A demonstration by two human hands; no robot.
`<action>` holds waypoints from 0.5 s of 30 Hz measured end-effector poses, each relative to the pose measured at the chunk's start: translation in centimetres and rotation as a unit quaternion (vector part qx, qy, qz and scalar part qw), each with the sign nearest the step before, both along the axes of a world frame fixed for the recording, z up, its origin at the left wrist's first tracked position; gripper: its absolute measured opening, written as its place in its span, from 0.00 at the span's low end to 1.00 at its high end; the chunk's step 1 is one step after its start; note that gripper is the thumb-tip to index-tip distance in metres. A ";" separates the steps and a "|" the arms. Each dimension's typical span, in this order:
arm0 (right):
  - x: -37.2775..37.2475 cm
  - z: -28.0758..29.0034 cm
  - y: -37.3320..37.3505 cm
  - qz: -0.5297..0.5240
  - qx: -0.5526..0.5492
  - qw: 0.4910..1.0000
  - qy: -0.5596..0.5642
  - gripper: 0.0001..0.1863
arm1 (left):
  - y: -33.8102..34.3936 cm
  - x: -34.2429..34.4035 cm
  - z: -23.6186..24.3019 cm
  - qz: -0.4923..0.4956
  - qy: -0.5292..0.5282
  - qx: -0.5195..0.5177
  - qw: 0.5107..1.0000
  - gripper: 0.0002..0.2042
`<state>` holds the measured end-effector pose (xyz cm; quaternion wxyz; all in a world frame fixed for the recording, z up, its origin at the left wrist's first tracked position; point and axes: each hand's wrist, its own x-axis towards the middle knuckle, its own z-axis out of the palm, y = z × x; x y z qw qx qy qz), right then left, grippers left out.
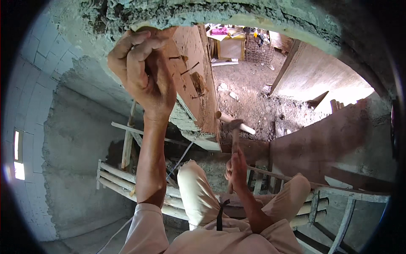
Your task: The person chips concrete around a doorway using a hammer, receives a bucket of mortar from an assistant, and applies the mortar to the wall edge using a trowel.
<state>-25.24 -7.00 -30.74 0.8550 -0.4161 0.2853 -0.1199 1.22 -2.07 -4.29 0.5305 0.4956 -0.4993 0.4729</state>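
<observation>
My left hand (141,72) is raised to the rough concrete edge (211,12) overhead, fingers curled at the top of a wooden board (192,84); what they grip is hidden. Several bent nails stick out of the board beside this hand. My right hand (237,171) is closed round the handle of a hammer (233,126), held low in front of me, its head blurred over a round pale pole (249,129) lying beyond.
My bent legs (192,190) rest on scaffolding of wooden poles (116,182) and rails (363,194). Grey walls (76,139) stand either side. Through the opening are rubble ground (237,80), leaning panels (308,76), a crate (230,47) and wire mesh (258,51).
</observation>
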 end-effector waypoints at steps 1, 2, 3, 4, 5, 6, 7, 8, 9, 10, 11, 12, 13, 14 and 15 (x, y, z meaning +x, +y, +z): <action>1.6 1.0 0.5 -0.086 0.027 0.996 -0.014 0.25 | 0.1 -0.3 0.1 0.045 -0.004 0.021 0.999 0.09; 3.1 2.3 0.8 -0.086 0.030 0.996 -0.016 0.25 | 0.2 -0.5 0.2 0.090 -0.009 0.043 0.995 0.10; 4.9 5.6 1.4 -0.163 0.055 0.985 -0.031 0.18 | 0.8 -0.6 0.4 0.094 -0.014 0.047 0.994 0.10; 6.0 7.5 1.6 -0.248 0.073 0.965 -0.045 0.14 | 0.4 -0.6 0.2 0.062 0.003 0.035 0.997 0.10; 7.3 5.5 2.1 -0.272 0.127 0.953 -0.038 0.13 | 0.0 -0.6 0.1 0.030 0.019 0.023 0.999 0.11; 8.6 2.8 3.1 -0.282 0.124 0.950 -0.042 0.13 | -0.8 -0.8 0.2 0.019 0.017 0.020 0.999 0.11; 9.5 0.1 4.2 -0.218 -0.008 0.975 -0.028 0.12 | -1.6 -1.0 0.3 0.011 0.014 0.013 1.000 0.10; 10.1 -1.3 4.8 -0.145 -0.135 0.980 -0.010 0.12 | -1.7 -1.0 0.3 0.009 0.009 0.008 1.000 0.10; 10.2 -0.1 4.6 -0.145 -0.129 0.981 -0.015 0.12 | -0.8 -1.0 0.6 0.047 0.016 0.025 0.998 0.09; 10.1 2.2 3.6 -0.062 -0.052 0.997 -0.008 0.12 | 0.2 -0.8 0.7 0.047 0.009 0.028 0.998 0.09; 10.2 3.5 2.4 0.015 0.018 1.000 0.001 0.14 | 0.2 -0.5 0.6 0.063 0.001 0.034 0.997 0.09; 10.3 3.1 2.0 0.005 0.012 1.000 -0.002 0.14 | -0.6 -0.5 0.4 0.077 -0.006 0.037 0.996 0.09; 10.3 2.7 2.8 -0.012 0.010 1.000 -0.008 0.14 | -1.1 -1.1 0.5 0.082 0.010 0.035 0.996 0.09; 10.3 2.3 3.1 -0.028 0.009 0.999 -0.015 0.14 | -1.2 -1.3 0.7 0.079 0.007 0.035 0.996 0.09; 10.0 4.0 3.4 0.058 0.014 0.998 0.008 0.16 | -0.3 -1.1 0.9 0.082 0.010 0.045 0.996 0.10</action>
